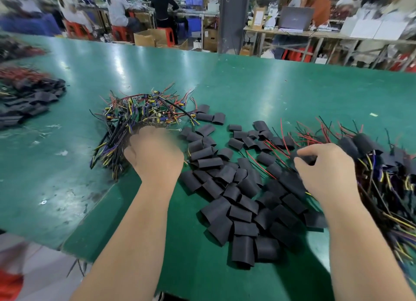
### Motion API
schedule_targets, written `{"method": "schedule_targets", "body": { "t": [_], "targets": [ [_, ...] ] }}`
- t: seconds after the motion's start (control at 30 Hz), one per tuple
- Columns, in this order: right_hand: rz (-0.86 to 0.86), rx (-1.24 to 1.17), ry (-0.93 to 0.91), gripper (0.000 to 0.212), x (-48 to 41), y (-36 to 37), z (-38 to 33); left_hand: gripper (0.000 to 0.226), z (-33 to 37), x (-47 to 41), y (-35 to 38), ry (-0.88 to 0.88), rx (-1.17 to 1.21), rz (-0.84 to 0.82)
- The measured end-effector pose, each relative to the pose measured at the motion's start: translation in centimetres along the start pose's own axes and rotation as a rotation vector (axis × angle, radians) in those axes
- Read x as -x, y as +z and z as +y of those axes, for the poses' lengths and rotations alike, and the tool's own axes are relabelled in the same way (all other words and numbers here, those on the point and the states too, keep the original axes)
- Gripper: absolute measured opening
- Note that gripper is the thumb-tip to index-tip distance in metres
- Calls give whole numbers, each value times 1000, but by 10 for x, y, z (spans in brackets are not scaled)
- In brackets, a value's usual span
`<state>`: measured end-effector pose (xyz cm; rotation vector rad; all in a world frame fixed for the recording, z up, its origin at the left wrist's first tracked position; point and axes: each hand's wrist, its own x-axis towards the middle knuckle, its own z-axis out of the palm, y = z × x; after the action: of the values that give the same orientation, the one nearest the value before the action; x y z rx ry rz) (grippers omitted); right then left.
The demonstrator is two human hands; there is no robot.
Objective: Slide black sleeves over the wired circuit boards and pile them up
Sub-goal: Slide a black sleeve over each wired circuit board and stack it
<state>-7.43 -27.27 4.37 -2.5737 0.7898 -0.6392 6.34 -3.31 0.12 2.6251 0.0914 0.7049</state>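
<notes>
A tangled heap of bare wired circuit boards point(144, 111) lies on the green table, ahead and left of centre. My left hand point(153, 152) reaches into its near edge, fingers curled down among the wires; what it holds is hidden and blurred. Many loose black sleeves point(236, 188) are scattered in the middle. My right hand point(326, 170) hovers at the right of them, its fingers pinching a black sleeved piece point(306, 159). At the far right lies a pile of sleeved boards point(382, 170) with red, yellow and black wires.
Another pile of sleeved boards point(27, 98) sits at the far left of the table point(247, 80). The table's near edge runs diagonally at lower left. Several people work at benches in the background beyond the table.
</notes>
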Motion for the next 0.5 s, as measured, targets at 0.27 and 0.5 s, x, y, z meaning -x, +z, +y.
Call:
{"method": "schedule_targets", "body": {
  "t": [0.27,0.5],
  "targets": [
    [-87,-73,-73,18,5,14,-8,65,6,-52,-1,119,-319,-157],
    [-91,-116,-87,17,5,20,-8,34,-7,-66,1,197,-374,-150]
  ]
}}
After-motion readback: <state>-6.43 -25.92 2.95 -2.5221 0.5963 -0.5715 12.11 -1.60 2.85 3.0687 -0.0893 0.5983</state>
